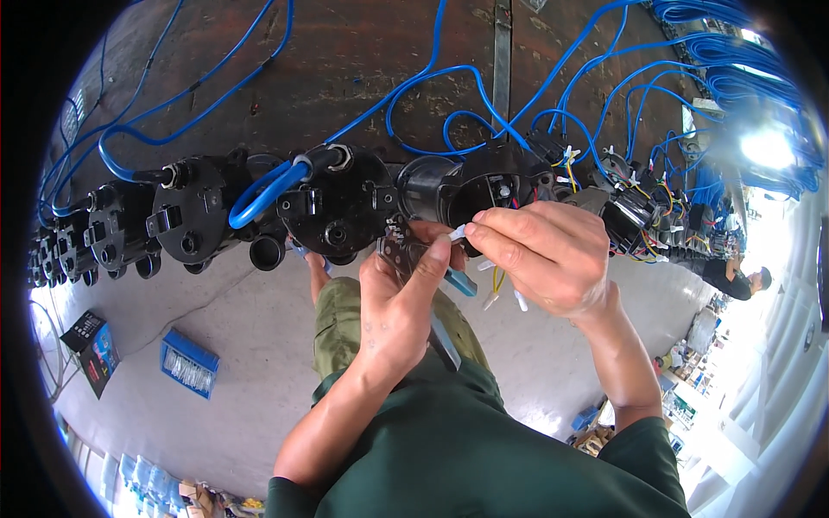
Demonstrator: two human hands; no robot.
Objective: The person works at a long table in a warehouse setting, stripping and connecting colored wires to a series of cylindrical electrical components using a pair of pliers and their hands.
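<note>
My left hand [399,304] grips a small metal hand tool [399,252] with blue handles, held just below a row of black round housings. My right hand [542,252] pinches a thin white-tipped wire end [458,232] and holds it at the tool's jaws. Yellow and white wire ends [497,285] hang under my right palm. Both hands work in front of an open black housing [494,188] with coloured wires inside. My green-trousered knee [345,315] is under the hands.
Black housings [338,207] line a dark wooden board [345,60], linked by blue cables [259,194]. A blue box [188,363] and a dark box [93,341] lie on the concrete floor. Another person [734,278] crouches far right.
</note>
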